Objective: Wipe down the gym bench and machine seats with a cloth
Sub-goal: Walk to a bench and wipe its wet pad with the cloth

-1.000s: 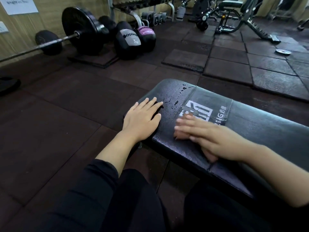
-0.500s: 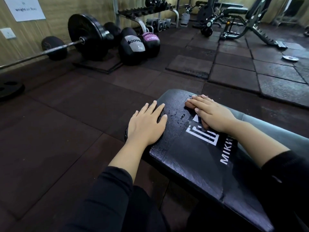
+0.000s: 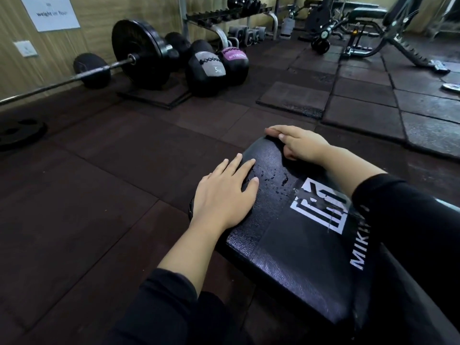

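Observation:
A black padded gym bench [image 3: 286, 245] with a white logo [image 3: 319, 207] runs from the lower right toward the middle. Water droplets [image 3: 273, 178] lie on its pad near the far end. My left hand [image 3: 221, 197] rests flat on the pad's left edge, fingers straight and spread. At the bench's far end, my right hand [image 3: 303, 143] presses flat with its fingertips reaching the end edge. No cloth shows in either hand; anything under the right palm is hidden.
A loaded barbell [image 3: 139, 53] and two medicine balls [image 3: 206, 68] stand at the back left, with a weight plate [image 3: 20, 131] on the floor at far left. A loose rubber mat [image 3: 293, 98] lies ahead. An adjustable bench machine [image 3: 373, 28] stands at the back right.
My right hand has slid along the pad from near the logo to the bench's far end. The left hand has stayed on the left edge.

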{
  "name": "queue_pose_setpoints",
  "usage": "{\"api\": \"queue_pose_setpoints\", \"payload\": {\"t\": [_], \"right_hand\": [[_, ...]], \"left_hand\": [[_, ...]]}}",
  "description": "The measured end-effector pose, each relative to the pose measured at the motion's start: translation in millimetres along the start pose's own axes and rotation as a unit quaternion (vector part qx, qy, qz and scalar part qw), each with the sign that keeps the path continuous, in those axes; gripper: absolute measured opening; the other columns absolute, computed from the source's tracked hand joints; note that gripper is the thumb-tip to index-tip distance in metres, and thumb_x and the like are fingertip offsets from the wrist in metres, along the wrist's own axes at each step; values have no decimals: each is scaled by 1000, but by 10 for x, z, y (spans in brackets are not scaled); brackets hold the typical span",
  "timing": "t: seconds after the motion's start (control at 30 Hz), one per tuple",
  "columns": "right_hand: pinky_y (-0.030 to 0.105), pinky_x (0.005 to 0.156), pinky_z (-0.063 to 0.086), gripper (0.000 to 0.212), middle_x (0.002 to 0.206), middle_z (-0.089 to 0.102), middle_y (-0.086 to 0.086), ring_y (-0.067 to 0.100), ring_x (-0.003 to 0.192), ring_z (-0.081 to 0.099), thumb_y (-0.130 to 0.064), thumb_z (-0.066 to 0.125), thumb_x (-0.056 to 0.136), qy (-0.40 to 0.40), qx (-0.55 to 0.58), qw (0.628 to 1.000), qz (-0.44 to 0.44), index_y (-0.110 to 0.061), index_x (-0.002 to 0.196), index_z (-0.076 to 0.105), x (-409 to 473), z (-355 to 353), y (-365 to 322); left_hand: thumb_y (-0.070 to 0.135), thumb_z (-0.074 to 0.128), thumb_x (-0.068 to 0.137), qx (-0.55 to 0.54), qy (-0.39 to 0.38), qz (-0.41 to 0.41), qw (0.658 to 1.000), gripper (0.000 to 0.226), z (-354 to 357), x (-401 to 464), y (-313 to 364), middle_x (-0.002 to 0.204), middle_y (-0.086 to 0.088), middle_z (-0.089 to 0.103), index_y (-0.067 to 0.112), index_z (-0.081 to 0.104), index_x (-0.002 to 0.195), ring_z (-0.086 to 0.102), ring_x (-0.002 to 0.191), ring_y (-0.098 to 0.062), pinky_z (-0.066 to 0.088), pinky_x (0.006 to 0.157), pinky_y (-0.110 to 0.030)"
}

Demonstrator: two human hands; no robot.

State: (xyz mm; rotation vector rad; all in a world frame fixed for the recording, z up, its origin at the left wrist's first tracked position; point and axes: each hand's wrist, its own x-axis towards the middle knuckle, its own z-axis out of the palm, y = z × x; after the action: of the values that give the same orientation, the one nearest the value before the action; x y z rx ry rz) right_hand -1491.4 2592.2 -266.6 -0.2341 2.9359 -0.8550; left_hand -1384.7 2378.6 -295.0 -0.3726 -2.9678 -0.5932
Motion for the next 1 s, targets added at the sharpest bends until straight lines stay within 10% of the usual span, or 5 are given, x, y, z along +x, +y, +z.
{"api": "queue_pose_setpoints", "payload": {"t": [0.23,0.43,0.6,0.77,1.0], "right_hand": [[24,115,8,45,153,27,-9,11,143,18,-23,32,101,29,-158,986,-52,-27,146,30,-573,18,-10],[32,117,11,42,151,32,-4,12,142,21,-22,29,102,-15,-141,982,-124,-25,143,34,-47,288,-344],[24,79,43,37,120,65,-11,-9,57,55,-19,31,99,-18,9,999,-45,-39,124,49,117,86,-169],[28,114,16,43,152,30,-9,11,138,28,-21,32,101,32,-161,985,-45,-30,143,34,-301,23,8],[34,119,4,45,156,21,-3,17,145,9,-21,29,102,-7,-162,981,-106,-25,147,26,-184,328,-340]], "left_hand": [[51,26,99,0,9,1,1000,50,27,1,-2,160,18,11,44,22,149,10,147,-7,23,114,-36],[50,27,99,2,11,2,1000,50,27,12,7,160,18,11,44,23,149,10,147,-7,23,112,-37],[51,28,99,-11,7,4,1000,50,-3,7,-10,160,19,12,45,23,148,10,147,-6,24,113,-37],[51,28,99,-11,11,5,1000,49,18,8,-7,159,19,12,45,24,148,11,147,-6,25,113,-39],[52,28,98,-10,12,-4,1000,50,39,35,-1,159,20,12,45,23,148,10,147,-6,24,111,-38]]}}
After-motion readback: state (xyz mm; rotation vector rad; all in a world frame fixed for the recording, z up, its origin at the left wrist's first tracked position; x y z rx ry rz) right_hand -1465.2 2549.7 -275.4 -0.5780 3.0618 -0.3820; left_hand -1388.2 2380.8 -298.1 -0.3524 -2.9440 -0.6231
